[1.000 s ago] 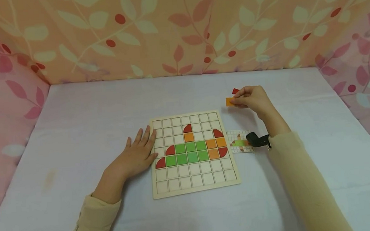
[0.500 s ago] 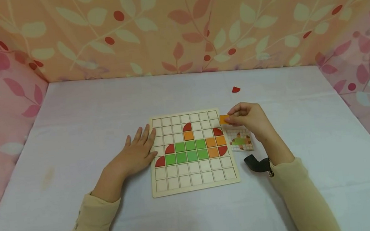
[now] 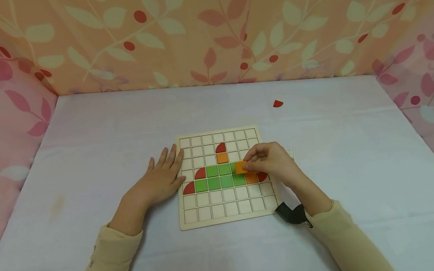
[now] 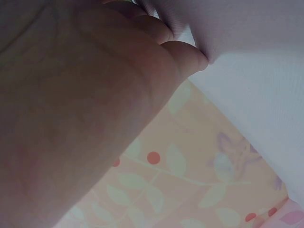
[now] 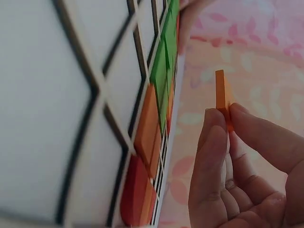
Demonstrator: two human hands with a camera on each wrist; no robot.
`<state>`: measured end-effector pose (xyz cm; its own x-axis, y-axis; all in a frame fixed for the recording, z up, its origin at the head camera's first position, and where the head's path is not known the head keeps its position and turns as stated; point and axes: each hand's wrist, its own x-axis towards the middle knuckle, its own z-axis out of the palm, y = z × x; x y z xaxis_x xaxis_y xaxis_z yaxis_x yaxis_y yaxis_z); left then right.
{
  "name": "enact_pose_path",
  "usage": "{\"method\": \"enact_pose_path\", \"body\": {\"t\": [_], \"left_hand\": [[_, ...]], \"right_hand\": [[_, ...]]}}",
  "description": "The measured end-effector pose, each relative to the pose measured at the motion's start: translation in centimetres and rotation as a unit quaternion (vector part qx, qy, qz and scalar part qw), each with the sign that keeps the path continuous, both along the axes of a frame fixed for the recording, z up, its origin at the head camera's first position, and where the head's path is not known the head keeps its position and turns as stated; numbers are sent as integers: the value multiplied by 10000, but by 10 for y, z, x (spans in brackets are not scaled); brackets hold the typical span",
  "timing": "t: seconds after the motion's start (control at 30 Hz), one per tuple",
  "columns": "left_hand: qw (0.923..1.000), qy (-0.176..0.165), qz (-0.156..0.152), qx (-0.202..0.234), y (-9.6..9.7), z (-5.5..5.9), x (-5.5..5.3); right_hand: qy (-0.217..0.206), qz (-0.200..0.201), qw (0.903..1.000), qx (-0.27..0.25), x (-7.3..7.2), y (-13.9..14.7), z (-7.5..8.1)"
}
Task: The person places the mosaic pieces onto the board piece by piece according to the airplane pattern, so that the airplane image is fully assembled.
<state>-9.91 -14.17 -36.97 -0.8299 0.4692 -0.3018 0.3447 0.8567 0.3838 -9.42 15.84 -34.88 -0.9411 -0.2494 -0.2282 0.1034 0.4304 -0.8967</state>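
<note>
My right hand point(image 3: 273, 163) pinches an orange square tile point(image 3: 240, 167) between thumb and fingertips, above the right half of a wooden grid board point(image 3: 228, 221). In the right wrist view the orange tile stands edge-on, apart from the board surface. Green squares point(image 3: 213, 182), an orange square point(image 3: 222, 158) and red quarter-circle tiles point(image 3: 188, 188) sit in the board's cells. Some right-hand cells are hidden behind the right hand. My left hand point(image 3: 159, 181) lies spread, its fingertips on the board's left edge.
One loose red quarter-circle tile point(image 3: 277, 103) lies beyond the board at the back right. A small pattern card point(image 3: 291, 153) is mostly hidden under the right hand. A black curved piece point(image 3: 292, 214) hangs at the right wrist. Floral cloth point(image 3: 210, 35) walls the table's back and sides.
My right hand has carried the orange tile from the back right, past the card, to over the board. The loose red tile is now uncovered. My left hand has stayed put.
</note>
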Motion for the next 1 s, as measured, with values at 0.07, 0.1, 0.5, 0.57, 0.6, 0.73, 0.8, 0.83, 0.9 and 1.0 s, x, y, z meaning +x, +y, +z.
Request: {"method": "enact_pose_path", "body": {"t": [0.07,0.1,0.5,0.57,0.6,0.73,0.8,0.83,0.9,1.0], "left_hand": [[10000,-4,2,-7,0,0,0],[10000,-5,-2,-11,0,0,0],[10000,8,-16,-26,0,0,-2],[10000,0,-8,-36,0,-1,-2],[10000,-4,-6,-34,0,-1,-2],[10000,-9,-9,-33,0,-1,-2],[10000,-5,-20,-24,0,-1,-1],[10000,-4,-23,-21,0,-2,-1],[10000,-4,-27,-19,0,-2,-1],[10000,-7,-25,-22,0,-2,-1]], "right_hand": [[-20,141,9999,2,4,-5,-2],[-45,197,9998,-2,6,-8,-3],[-308,905,9950,275,18,-28,-14],[-363,987,9941,252,19,-29,-15],[-350,1029,9938,250,19,-30,-15],[-274,1159,9923,348,18,-31,-15],[-258,1184,9918,402,17,-31,-15],[-258,1187,9917,424,17,-31,-15],[-269,1187,9915,452,18,-31,-15],[-302,1166,9917,455,18,-31,-14]]}}
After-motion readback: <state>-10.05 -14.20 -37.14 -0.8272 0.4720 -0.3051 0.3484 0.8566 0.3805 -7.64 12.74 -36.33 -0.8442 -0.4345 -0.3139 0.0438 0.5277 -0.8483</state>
